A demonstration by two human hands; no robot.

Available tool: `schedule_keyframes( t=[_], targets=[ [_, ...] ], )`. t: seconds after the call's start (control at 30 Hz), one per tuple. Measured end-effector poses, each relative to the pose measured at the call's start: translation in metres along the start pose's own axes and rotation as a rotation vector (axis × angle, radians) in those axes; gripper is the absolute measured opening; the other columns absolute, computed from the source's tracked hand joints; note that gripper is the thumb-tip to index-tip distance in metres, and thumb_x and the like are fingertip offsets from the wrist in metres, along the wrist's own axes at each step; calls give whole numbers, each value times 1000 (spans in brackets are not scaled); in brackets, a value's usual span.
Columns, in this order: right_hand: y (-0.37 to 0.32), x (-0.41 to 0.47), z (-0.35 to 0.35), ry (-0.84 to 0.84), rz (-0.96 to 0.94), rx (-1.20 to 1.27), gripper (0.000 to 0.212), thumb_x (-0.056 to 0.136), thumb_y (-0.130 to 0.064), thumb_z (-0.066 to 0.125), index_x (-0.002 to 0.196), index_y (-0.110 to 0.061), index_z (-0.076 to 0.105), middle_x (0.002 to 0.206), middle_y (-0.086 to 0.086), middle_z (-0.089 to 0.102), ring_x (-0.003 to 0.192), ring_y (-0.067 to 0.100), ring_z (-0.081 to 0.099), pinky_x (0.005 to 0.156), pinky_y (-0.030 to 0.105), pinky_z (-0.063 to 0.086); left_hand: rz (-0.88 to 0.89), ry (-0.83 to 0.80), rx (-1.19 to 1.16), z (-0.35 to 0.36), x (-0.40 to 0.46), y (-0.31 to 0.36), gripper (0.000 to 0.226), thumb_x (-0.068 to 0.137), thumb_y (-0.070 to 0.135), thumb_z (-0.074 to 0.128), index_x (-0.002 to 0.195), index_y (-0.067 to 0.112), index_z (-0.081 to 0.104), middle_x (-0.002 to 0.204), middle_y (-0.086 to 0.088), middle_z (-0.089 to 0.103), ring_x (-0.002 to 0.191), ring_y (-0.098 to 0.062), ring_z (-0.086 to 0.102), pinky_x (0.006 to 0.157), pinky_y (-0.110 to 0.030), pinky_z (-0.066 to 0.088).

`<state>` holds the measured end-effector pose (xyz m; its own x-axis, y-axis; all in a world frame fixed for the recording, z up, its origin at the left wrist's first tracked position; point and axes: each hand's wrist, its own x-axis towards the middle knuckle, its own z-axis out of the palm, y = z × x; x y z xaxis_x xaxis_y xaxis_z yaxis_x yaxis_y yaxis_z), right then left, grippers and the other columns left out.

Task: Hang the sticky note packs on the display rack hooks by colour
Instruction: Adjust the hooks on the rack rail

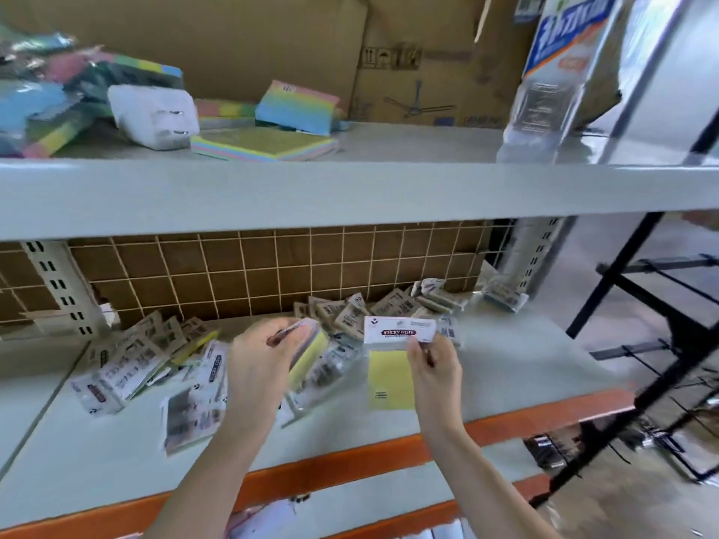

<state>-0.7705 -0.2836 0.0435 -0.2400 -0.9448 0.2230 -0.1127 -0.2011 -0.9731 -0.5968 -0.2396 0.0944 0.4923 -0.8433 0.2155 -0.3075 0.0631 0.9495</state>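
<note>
"STICKY NOTE" on the yellow pack's white header card (399,333)

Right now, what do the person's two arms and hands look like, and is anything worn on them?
Both forearms are bare up to the frame's lower edge: no sleeves, gloves, watch or bracelet show. The left hand is motion-blurred, so rings or nail details cannot be told. The right hand is sharper and shows no ring on its visible fingers.
</note>
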Motion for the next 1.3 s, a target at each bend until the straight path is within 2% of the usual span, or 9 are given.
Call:
schedule_keyframes(
  t=[0.1,0.23,0.37,0.43,0.6,0.73,0.9,1.03,1.3],
  targets=[
    [-18,11,-35,-123,-63,-9,31,93,-14,59,74,4,43,66,2,34,58,5,29,53,20,26,39,-83,32,27,-6,20,9,85,15,68,78,20,72,59,17,61,58,2,58,50,-7,40],
    [-33,22,-81,-233,-105,-56,26,92,-17,61,70,-2,56,63,4,46,56,4,37,53,19,28,78,-227,103,70,-20,52,9,85,19,68,83,22,76,76,14,71,72,2,62,62,-18,45],
    [-38,34,-126,-250,-97,-50,15,85,-14,69,72,-16,62,98,-11,61,77,-10,56,65,8,41,48,-385,68,117,-43,82,14,87,20,66,79,26,75,75,11,72,69,-3,64,58,-19,48],
    [-37,39,-152,-255,-80,5,12,84,-10,69,77,-3,63,105,-16,61,83,-12,57,71,8,43,74,-412,63,139,-58,95,17,88,22,65,74,29,73,68,13,70,58,2,60,47,-15,43],
    [-33,40,-215,-264,-36,-60,26,87,-17,68,68,-8,53,61,-15,55,57,2,42,56,18,33,64,-453,69,199,-94,120,20,88,24,66,70,33,70,65,18,69,64,-1,61,51,-20,44],
    [-27,45,-269,-204,-16,-133,35,88,-25,68,71,-3,47,63,3,44,61,13,36,58,29,28,64,-535,97,248,-124,138,26,90,21,63,69,34,69,56,25,64,62,3,58,55,-20,42],
    [-23,50,-335,-52,-17,-78,37,87,-18,68,62,-13,42,51,-13,41,50,3,32,48,15,26,74,-604,8,302,-165,159,20,93,30,57,76,28,68,83,7,71,78,-6,62,71,-27,47],
    [-21,53,-377,82,-22,-15,38,89,-13,66,61,-16,40,46,-15,40,46,3,31,46,14,25,192,-669,30,332,-187,171,19,89,35,60,73,27,66,62,17,62,60,6,53,53,-9,37],
    [-14,69,-420,290,-78,-3,34,90,-16,65,72,4,44,65,5,39,59,11,31,55,24,27,365,-632,-38,393,-203,186,11,88,21,67,78,16,65,70,8,62,69,1,57,59,-8,40]
  ],
)
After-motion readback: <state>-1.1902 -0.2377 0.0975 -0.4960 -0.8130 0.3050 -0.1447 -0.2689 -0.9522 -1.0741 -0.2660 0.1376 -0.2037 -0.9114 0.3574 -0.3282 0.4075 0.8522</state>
